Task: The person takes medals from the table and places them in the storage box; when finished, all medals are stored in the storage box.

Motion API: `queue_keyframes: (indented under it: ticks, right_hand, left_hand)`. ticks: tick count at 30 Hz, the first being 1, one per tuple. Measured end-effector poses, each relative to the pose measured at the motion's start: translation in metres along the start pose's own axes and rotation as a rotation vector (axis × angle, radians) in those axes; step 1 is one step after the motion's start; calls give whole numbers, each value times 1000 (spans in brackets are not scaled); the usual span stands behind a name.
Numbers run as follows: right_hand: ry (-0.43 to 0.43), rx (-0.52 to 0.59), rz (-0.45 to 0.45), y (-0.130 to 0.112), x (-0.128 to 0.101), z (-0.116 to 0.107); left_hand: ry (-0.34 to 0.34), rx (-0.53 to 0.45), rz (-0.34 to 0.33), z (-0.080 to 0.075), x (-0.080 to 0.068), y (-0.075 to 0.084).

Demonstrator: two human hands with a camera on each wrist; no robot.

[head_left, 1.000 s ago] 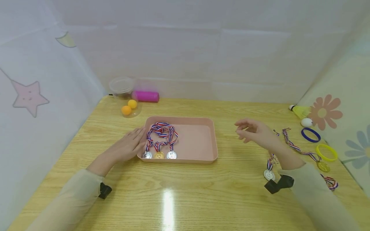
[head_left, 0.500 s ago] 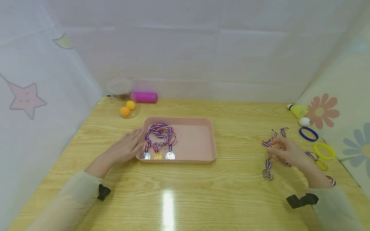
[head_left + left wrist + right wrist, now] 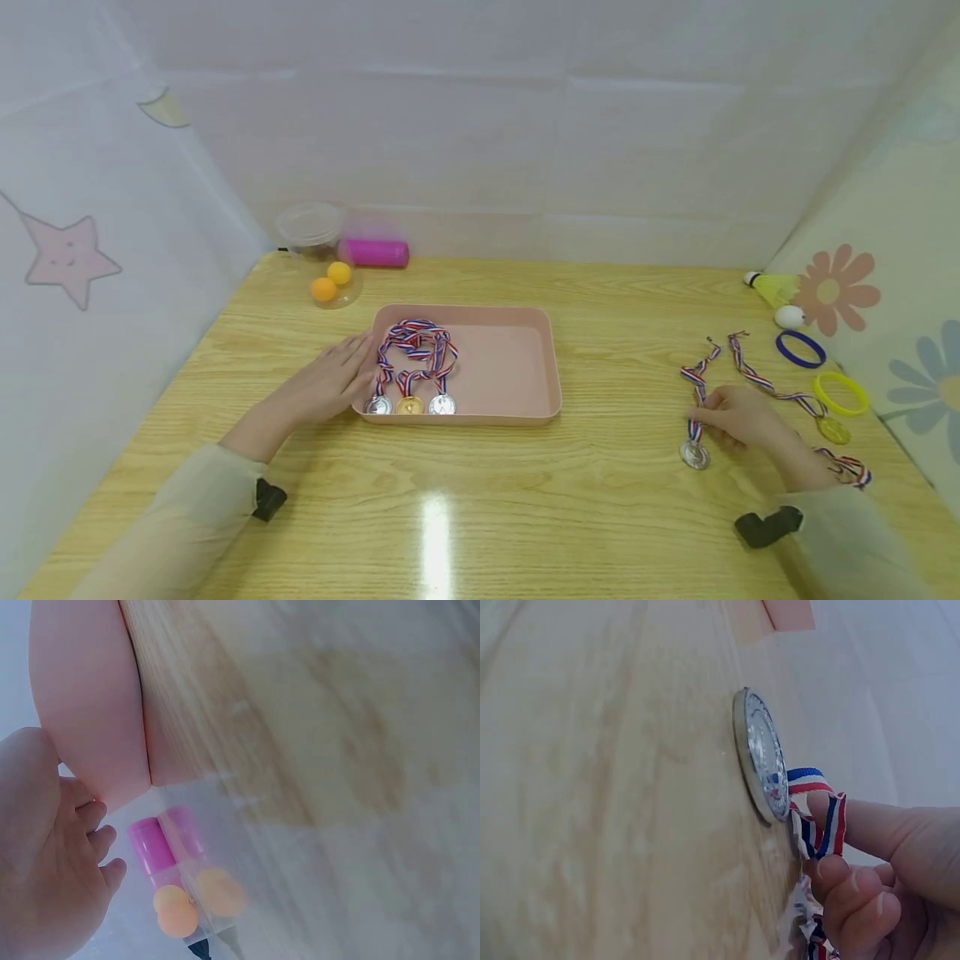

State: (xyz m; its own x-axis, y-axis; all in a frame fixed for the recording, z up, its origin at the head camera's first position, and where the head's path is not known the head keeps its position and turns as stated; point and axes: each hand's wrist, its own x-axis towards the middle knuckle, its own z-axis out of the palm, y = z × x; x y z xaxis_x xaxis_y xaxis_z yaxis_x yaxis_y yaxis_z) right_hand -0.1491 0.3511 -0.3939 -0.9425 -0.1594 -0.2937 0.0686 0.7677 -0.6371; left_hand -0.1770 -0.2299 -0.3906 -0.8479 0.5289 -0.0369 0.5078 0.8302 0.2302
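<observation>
A: Item one, right hand (image 3: 738,419)?
B: Fingers curled, pinching the striped ribbon (image 3: 819,825) just above a silver medal (image 3: 694,454); the medal lies flat on the worktop (image 3: 600,500), well right of the pink tray (image 3: 540,367).

A: Item two, left hand (image 3: 330,385)?
B: Laid flat with straight fingers against the tray's left wall, gripping nothing.

A: Tray contents?
B: Three medals (image 3: 409,404) in a row at the near edge, silver, gold, silver, with their ribbons looped behind them. The right half is bare.

A: Other stock?
B: A gold medal (image 3: 834,430) with its ribbon, just right of the right hand. Farther off, a blue ring (image 3: 800,348) and a yellow ring (image 3: 842,393).

A: Step in hand?
B: Judged a pick-up, the grasp made on the ribbon and the medal not yet lifted.

A: Next move calls for?
B: Probably a lift high enough that the trailing ribbon clears the worktop, then a carry leftward to the tray's free half.
</observation>
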Motion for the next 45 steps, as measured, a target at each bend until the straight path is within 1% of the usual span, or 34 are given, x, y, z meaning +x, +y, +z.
queue_keyframes:
  ticks: [3,7,12,15,19,21,24,27,29,33,35,36,40,42,45]
  right_hand:
    - [12,-56,-22,0,2,1]
    - [21,-98,-42,-2,2,1]
    - [39,-60,-73,-3,2,0]
    - [34,31,-73,-4,2,-2]
    - [5,206,-53,-5,1,-6]
    - [-10,300,-60,-5,0,-7]
    - [-34,403,-101,-6,-1,-9]
    - [-47,467,-152,-7,-1,-10]
    - [-43,475,-164,-8,-1,-12]
    - [-16,439,-131,-13,-1,-17]
    - [-12,433,-136,-17,0,-21]
    - [-7,430,-148,-19,0,-22]
    - [6,455,-243,-27,3,-26]
    - [22,459,-271,-31,5,-28]
    - [57,442,-285,-38,7,-31]
  left_hand:
    - [0,1,4,0,0,0]
    - [4,5,8,1,1,0]
    - [4,12,9,1,0,0]
    - [7,8,10,1,0,0]
    - [10,5,8,1,-1,0]
    - [9,7,7,1,-1,0]
    - [6,5,6,0,-1,0]
    - [5,-1,2,0,-1,0]
    - [5,-8,-3,0,0,0]
    - [6,-11,-6,0,0,0]
    - [9,-8,-2,-1,0,0]
    - [11,-6,-1,-1,0,0]
    - [9,-1,0,-1,1,-1]
    - [5,1,-2,0,1,-1]
    - [3,0,-4,1,1,-2]
